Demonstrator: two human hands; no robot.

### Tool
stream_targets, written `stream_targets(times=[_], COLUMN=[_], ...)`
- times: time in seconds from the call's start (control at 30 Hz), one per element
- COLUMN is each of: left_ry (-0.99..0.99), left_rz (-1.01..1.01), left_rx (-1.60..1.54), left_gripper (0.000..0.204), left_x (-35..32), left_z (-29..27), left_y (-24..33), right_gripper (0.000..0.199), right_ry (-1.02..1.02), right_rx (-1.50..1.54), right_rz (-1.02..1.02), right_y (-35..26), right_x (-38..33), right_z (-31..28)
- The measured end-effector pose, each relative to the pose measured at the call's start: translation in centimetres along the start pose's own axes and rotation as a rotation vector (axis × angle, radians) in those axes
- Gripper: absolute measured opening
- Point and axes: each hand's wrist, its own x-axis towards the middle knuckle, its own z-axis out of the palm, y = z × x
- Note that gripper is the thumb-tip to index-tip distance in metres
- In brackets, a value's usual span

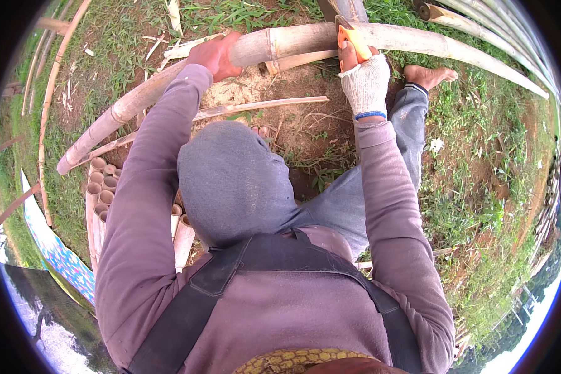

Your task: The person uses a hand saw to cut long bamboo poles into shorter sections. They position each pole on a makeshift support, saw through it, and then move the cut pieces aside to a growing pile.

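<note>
A long, thick bamboo pole point(299, 41) lies across in front of me, looking curved in this view. My bare left hand point(219, 56) is closed over the pole left of its middle. My right hand point(363, 78), in a white knitted glove with a blue cuff, grips the orange handle of a hand saw point(354, 41). The saw stands at the pole, its dark blade seen nearly edge-on. How deep the blade sits in the bamboo I cannot tell. Under the pole, near its middle, shows a shorter bamboo piece point(302, 60).
A wooden post point(346, 9) stands behind the pole. Nearer lies a thin split bamboo strip point(262, 105), beside pale sawdust point(237, 92). Several short cut bamboo tubes point(95, 187) stand bundled at the left. More bamboo poles point(480, 22) are stacked far right. A colourful sheet point(59, 252) lies far left.
</note>
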Motion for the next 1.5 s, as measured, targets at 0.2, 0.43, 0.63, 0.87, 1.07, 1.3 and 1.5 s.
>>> stream_targets(times=[0.2, 0.43, 0.63, 0.87, 1.07, 1.3, 1.5], left_ry=[0.097, -0.020, 0.013, 0.029, 0.009, 0.063, 0.055], left_rz=[0.017, -0.006, -0.022, -0.022, 0.005, 0.024, 0.004], left_rx=[-0.033, -0.002, -0.027, -0.022, -0.028, -0.082, -0.021], left_gripper=[0.089, 0.097, 0.098, 0.098, 0.101, 0.096, 0.098], left_x=[-0.8, -0.1, -0.3, -0.9, 0.3, -1.0, -0.4], left_z=[1.4, 0.7, 0.4, 2.2, 0.6, 1.4, 1.4], left_y=[-2.3, -1.0, -1.3, -2.0, -0.5, -2.0, -1.2], right_gripper=[0.026, 0.030, 0.031, 0.022, 0.029, 0.016, 0.013], right_ry=[-0.140, -0.084, -0.047, -0.131, 0.062, -0.064, -0.056], right_rx=[0.086, 0.120, -0.197, 0.002, -0.060, -0.082, -0.251], right_rz=[0.170, 0.125, -0.064, 0.247, -0.024, 0.010, -0.206], right_y=[0.5, 2.4, -0.7, -1.5, -0.3, -1.9, 0.2], right_x=[-17.7, -10.8, -2.3, -20.9, -2.0, -14.3, -15.0], right_z=[-12.1, -5.3, -1.9, -14.1, -0.7, -9.8, -9.0])
